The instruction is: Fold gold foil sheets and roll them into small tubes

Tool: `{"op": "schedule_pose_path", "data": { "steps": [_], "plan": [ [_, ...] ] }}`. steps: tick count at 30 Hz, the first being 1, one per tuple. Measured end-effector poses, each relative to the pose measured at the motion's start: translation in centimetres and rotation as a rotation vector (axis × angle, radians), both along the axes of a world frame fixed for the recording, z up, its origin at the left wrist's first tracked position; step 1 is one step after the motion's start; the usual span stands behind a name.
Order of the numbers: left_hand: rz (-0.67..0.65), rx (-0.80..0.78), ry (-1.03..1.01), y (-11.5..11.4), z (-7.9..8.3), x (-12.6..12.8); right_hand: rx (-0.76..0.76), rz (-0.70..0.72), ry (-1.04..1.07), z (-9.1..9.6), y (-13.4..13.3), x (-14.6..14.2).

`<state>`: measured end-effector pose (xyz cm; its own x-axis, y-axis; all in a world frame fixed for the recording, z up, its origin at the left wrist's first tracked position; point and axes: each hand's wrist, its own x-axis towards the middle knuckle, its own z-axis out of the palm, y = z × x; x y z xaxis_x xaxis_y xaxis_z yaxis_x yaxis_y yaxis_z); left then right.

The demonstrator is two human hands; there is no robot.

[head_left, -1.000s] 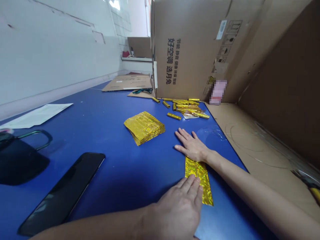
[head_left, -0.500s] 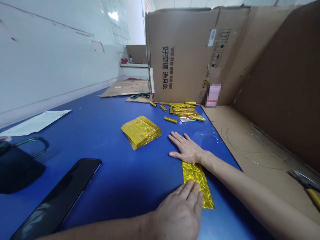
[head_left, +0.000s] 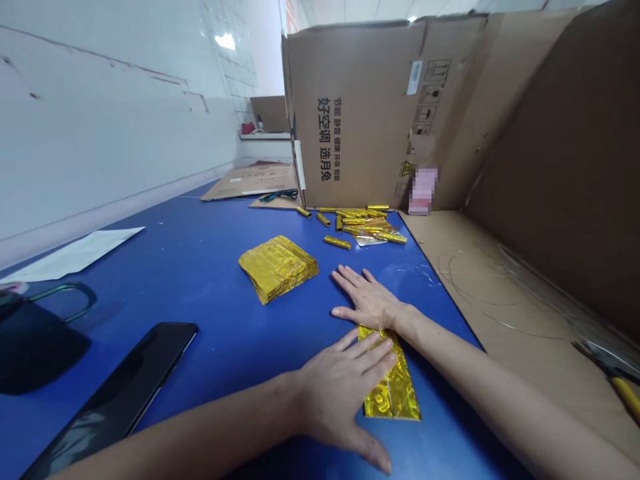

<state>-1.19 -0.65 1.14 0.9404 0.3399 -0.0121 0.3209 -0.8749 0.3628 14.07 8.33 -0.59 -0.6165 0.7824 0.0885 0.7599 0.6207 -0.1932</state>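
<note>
Gold strip (head_left: 404, 390) lies lower right under the wide-spread left hand (head_left: 343, 380) and right hand (head_left: 369, 300); dark mug (head_left: 40, 353), far left, contents unclear.

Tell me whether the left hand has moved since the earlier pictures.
Yes. Judged against the stack of gold sheets, the left hand has moved forward, closer to it.
</note>
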Motion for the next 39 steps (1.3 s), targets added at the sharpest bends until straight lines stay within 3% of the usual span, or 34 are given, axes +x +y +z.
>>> {"op": "schedule_pose_path", "data": {
  "steps": [6, 10, 16, 22, 27, 34, 39],
  "plan": [
    [-0.102, -0.005, 0.01, -2.9, 0.3, 0.1, -0.01, 0.007, -0.003, 0.1, -0.1, 0.0],
    [-0.083, 0.019, -0.021, -3.8, 0.5, 0.3, -0.01, -0.005, -0.017, 0.2, -0.1, 0.0],
    [-0.035, -0.003, -0.056, -3.4, 1.4, 0.8, -0.005, -0.005, -0.036, 0.2, -0.1, 0.0],
    [-0.032, -0.033, -0.023, -2.4, 0.6, 1.2, -0.011, -0.007, -0.022, -0.2, 0.1, 0.0],
    [-0.095, -0.021, -0.028, -3.6, 0.3, 0.9, -0.017, -0.004, -0.015, -0.2, 0.1, 0.2],
    [-0.077, 0.04, 0.006, -4.4, 0.3, 1.0, -0.019, -0.002, 0.0, 0.0, -0.1, 0.0],
    [-0.077, 0.06, 0.024, -4.3, 0.4, 0.9, -0.11, -0.037, 0.175, 0.1, 0.3, 0.2]
  ]
}}
